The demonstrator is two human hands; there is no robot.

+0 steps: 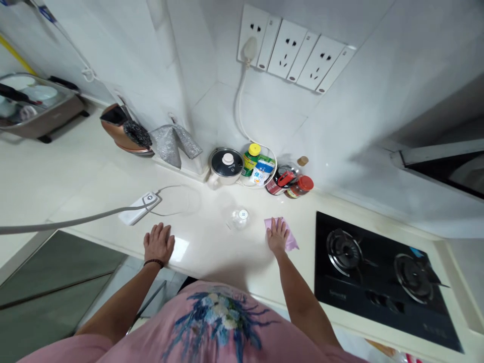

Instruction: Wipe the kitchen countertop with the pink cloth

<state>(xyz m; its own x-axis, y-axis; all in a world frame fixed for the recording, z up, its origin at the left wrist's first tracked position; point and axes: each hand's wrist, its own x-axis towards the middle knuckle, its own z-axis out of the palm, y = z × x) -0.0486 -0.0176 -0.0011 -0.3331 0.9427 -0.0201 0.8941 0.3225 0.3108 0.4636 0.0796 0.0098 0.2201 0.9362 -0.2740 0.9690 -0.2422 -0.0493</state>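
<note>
My right hand [278, 236] lies flat with fingers spread on a pink cloth [292, 243], which rests on the pale countertop [215, 252] just left of the stove. Part of the cloth is hidden under the palm. Near the counter's front edge, my left hand [159, 244] rests palm down, its fingers extended and nothing in them. A small clear item with a round whitish top [241, 218] stands between the two hands, farther back. Left of my left hand is a white power strip-like box [139, 208] with a grey cable.
A black gas stove [385, 282] is set in the counter at right. Along the wall stand a small lidded pot [227, 164], a yellow-capped bottle [251, 157], a blue-white packet [262, 171] and a red-lidded jar [300, 186]. A grey cloth [170, 143] hangs at the corner.
</note>
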